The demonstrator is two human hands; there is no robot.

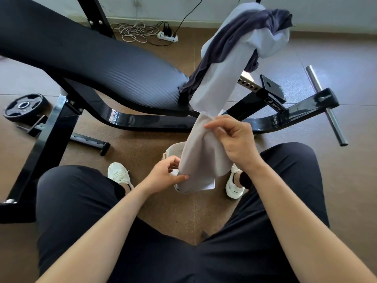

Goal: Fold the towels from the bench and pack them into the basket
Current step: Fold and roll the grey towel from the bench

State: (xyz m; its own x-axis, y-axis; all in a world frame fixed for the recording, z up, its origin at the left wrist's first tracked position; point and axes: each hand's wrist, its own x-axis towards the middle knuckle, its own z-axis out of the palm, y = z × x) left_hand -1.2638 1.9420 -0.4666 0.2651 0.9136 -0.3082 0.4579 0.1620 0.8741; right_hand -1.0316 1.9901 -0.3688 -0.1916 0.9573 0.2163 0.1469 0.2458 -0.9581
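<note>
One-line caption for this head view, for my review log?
Seated person's left hand and right hand grip a pale towel above the basket; more towels hang nearby.

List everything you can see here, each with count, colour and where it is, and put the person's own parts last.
light towel in hand: one, pale grey, held between the knees
draped towels: at least two, dark grey and white, hanging over the bench's far end
bench: one, black, upper left
basket: one, beige, mostly hidden behind the held towel
weight plate: one, black, floor at left
power strip: one, white, by the wall
cables: tangled, white and black, by the wall
shoes: two, white, on the floor
left hand: pinching the towel's lower edge
right hand: gripping the towel higher up
</note>
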